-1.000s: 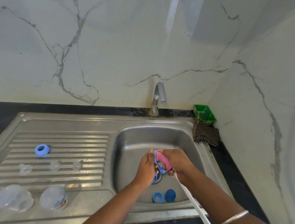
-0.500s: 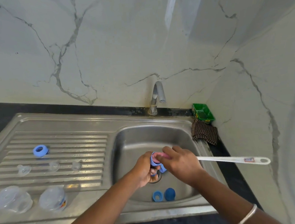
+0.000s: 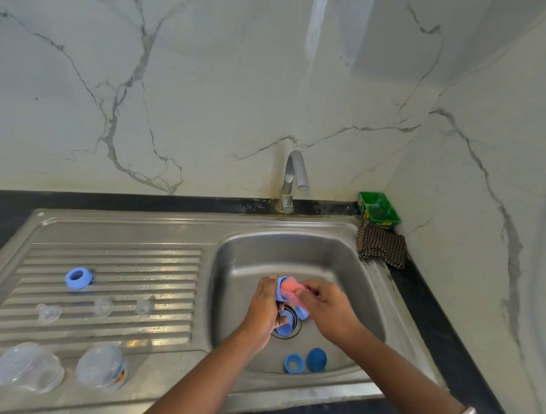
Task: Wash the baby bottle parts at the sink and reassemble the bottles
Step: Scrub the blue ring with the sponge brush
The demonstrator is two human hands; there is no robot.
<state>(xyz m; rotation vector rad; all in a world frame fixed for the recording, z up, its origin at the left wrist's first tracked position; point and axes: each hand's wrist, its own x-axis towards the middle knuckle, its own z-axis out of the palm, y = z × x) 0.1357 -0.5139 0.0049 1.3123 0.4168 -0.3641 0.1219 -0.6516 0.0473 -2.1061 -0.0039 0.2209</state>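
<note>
Over the sink basin (image 3: 341,266), my left hand (image 3: 262,307) grips a light blue bottle ring (image 3: 281,284). My right hand (image 3: 330,303) pinches the pink sponge head of a bottle brush (image 3: 292,293) against that ring. The brush handle is hidden. More light blue plastic (image 3: 284,327) shows below my left hand, over the drain. A blue ring (image 3: 293,364) and a dark blue cap (image 3: 316,359) lie at the basin's near edge. On the drainboard sit another blue ring (image 3: 78,278), three clear teats (image 3: 104,306) and two clear bottles (image 3: 103,367).
The faucet (image 3: 293,179) stands behind the basin with no water running. A green tray (image 3: 378,210) and a checked cloth (image 3: 382,247) sit in the right corner by the marble wall. A black counter edges the sink.
The white brush handle, sticking out to the right half a second ago, is no longer visible. My right hand has turned and the pink sponge now shows between both hands.
</note>
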